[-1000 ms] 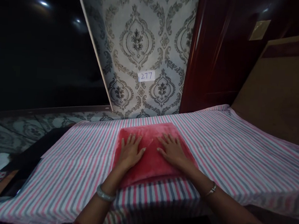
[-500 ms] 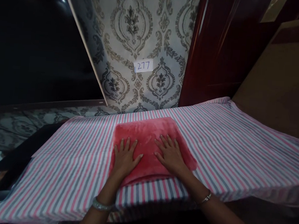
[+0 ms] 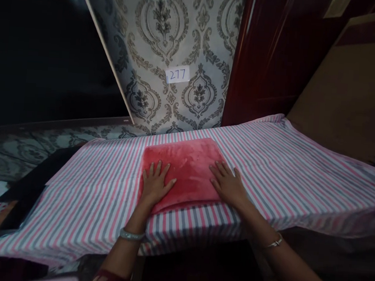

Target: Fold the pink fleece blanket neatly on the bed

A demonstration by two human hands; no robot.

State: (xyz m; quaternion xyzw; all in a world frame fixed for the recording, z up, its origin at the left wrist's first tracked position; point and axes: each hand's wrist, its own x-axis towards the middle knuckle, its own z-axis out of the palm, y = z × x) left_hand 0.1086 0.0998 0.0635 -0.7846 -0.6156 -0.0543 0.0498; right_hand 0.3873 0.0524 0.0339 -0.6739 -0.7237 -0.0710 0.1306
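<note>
A folded red plush cloth lies flat on a table covered with a striped tablecloth in pink, grey and white. On the plush cloth's left side rests my left hand, palm down with its fingers spread. My right hand lies across the right edge, its fingers stretched out over the plush and the thumb side partly hidden. Neither hand grips anything. The layers of the fold show along the near edge.
Behind the table, a paper label marked 277 is stuck on patterned wallpaper. A large dark screen stands at the left. A dark red wooden panel and a cardboard box rise at the right.
My right hand has slid to the right, from the plush cloth's surface to its right edge. My left hand stays in place on the cloth. The camera view has shifted slightly.
</note>
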